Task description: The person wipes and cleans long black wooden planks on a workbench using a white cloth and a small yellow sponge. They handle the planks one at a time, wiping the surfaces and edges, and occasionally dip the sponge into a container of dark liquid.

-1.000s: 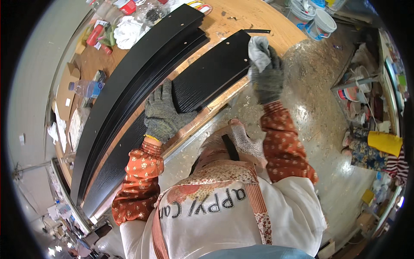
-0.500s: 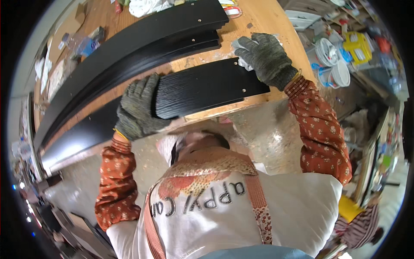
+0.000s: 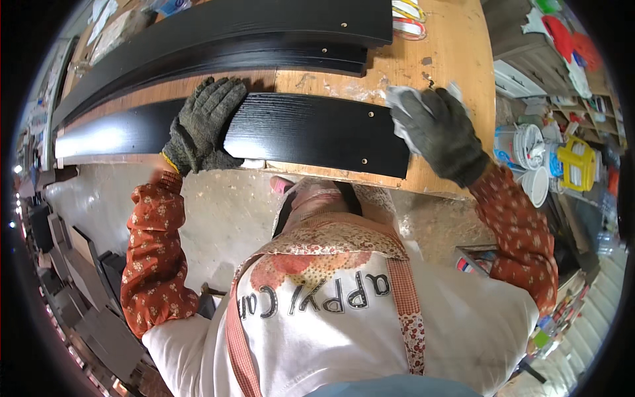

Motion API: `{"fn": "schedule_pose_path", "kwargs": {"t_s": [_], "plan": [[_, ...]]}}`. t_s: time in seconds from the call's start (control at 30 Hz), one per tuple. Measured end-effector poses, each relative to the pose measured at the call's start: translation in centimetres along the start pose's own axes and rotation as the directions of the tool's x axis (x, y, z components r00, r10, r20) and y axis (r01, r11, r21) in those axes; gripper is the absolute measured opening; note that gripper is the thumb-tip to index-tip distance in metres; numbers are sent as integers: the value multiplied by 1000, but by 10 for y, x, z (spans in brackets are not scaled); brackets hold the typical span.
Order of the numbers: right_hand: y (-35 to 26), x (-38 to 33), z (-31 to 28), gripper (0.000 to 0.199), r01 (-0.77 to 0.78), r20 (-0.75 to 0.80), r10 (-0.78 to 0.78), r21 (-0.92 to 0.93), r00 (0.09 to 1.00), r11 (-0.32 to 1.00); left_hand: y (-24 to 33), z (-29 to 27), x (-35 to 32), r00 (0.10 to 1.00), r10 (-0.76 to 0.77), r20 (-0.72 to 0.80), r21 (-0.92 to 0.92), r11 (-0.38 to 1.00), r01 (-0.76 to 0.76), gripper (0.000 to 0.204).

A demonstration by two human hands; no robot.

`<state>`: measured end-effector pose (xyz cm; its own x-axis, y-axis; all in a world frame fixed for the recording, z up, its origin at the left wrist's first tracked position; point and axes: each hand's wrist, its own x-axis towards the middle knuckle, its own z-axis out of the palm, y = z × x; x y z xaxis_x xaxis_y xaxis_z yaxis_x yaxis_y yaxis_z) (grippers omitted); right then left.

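A long black wood-grained board [image 3: 301,132] lies along the table's near edge, with two small holes near its right end. My gloved left hand [image 3: 202,126] spans it left of the middle, fingers reaching over the far edge and thumb at the near edge. Just off the board's right end, my gloved right hand [image 3: 440,135] is closed on a white cloth [image 3: 402,126], which shows at the fingertips and above the knuckles. Both hands wear dark grey knit gloves.
Beyond the board lie more black boards, a curved one [image 3: 245,23] among them. Red-handled scissors [image 3: 410,28] rest on the wooden table [image 3: 456,40] at the back. Tubs and a yellow container [image 3: 577,164] stand right of the table; dark panels [image 3: 109,334] lie at lower left.
My right hand with the cloth has moved from the board's far right corner to just past its right end. My left hand stays on the board. The head view has shifted.
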<state>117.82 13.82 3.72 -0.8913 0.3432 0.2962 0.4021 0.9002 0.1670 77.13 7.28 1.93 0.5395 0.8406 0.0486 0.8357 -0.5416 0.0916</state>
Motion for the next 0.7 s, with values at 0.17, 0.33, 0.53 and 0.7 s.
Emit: {"fn": "schedule_pose_path", "kwargs": {"t_s": [0.17, 0.33, 0.53, 0.7], "plan": [[-4, -6, 20, 37, -49, -16, 47, -140, 999, 989, -3, 0, 1, 995, 84, -46, 37, 996, -82, 102], [1, -11, 14, 40, 52, 38, -47, -148, 998, 988, -4, 0, -5, 998, 54, -25, 41, 998, -53, 104], [-4, -4, 26, 39, -92, -39, 88, -116, 995, 989, 1, -2, -2, 997, 73, -5, 76, 994, -72, 106], [24, 5, 3, 36, -146, 85, 158, -136, 984, 980, 2, 3, -5, 996, 69, -53, 67, 996, -66, 108]]}}
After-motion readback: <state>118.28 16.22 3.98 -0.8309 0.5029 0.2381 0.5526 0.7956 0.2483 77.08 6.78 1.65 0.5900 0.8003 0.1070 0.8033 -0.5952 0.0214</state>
